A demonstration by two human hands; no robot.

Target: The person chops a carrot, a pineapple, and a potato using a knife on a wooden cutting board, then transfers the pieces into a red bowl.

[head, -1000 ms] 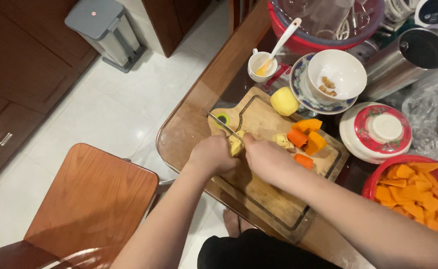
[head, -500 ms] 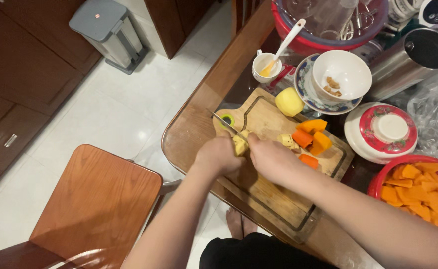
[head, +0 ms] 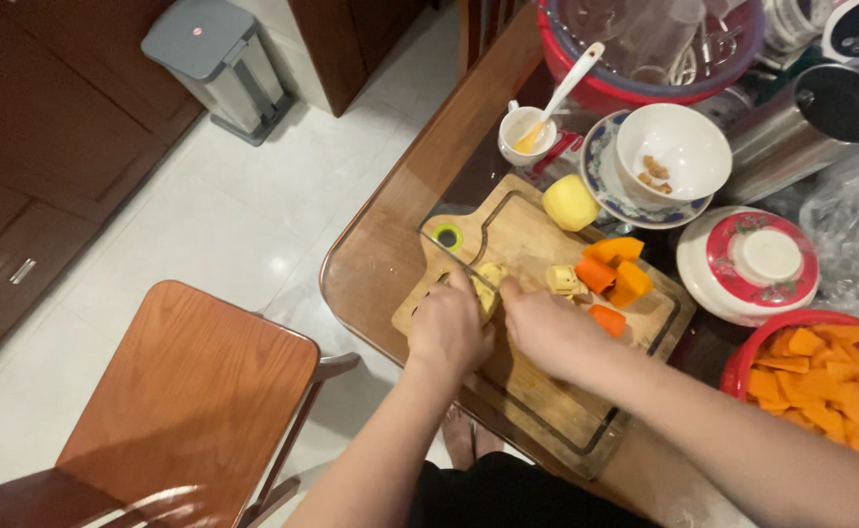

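Head view: board (head: pixel 547 411) near table edge (head: pixel 351 303)

Pale tiled floor (head: pixel 205 225), dark wooden cabinets (head: pixel 29 147), a grey pedal bin (head: pixel 216 61), a wooden chair (head: pixel 185 391) beside the glass-topped bench (head: pixel 390 244).

Head view: left hand (head: pixel 447 330) gripping a knife (head: pixel 446 251) and right hand (head: pixel 547 328) steadying a yellow piece (head: pixel 489 281) on the wooden cutting board (head: pixel 537 391), orange chunks (head: pixel 613 276) just beyond, on the counter (head: pixel 371 264).
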